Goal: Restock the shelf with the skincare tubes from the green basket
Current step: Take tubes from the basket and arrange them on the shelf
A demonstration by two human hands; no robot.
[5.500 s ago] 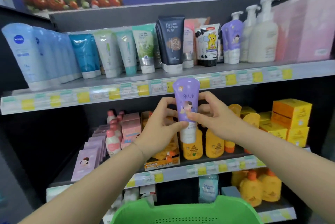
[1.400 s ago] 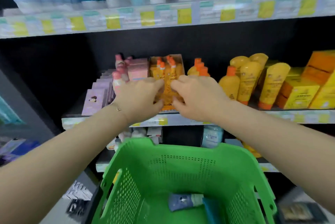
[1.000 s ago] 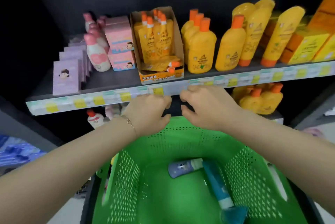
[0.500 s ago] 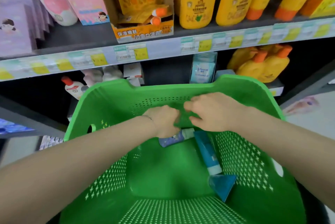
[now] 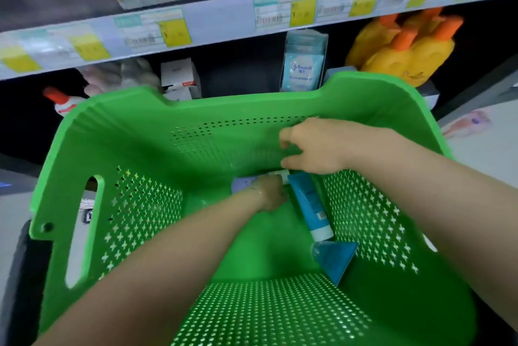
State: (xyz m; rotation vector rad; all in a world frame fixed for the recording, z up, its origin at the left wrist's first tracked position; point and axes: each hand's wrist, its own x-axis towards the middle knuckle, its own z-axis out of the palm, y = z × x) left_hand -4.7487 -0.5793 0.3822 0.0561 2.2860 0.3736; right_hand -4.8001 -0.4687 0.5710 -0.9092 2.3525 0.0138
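lavender tube (image 5: pixel 243 183) lay crosswise on the green basket (image 5: pixel 140 127) floor, directly under the left hand (image 5: pixel 269 194), whose grip i couldn't tell. right hand (image 5: pixel 316 146) hovered above, loosely curled and empty, with the blue tube (image 5: pixel 309 205) lying lengthwise beside.

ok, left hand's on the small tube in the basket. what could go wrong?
The blue tube lies right beside the small tube, at its cap end, so lifting may drag it. The left hand hides its own fingers, so the grip is unverified. The right hand hovers just above, crowding the way out of the green basket.
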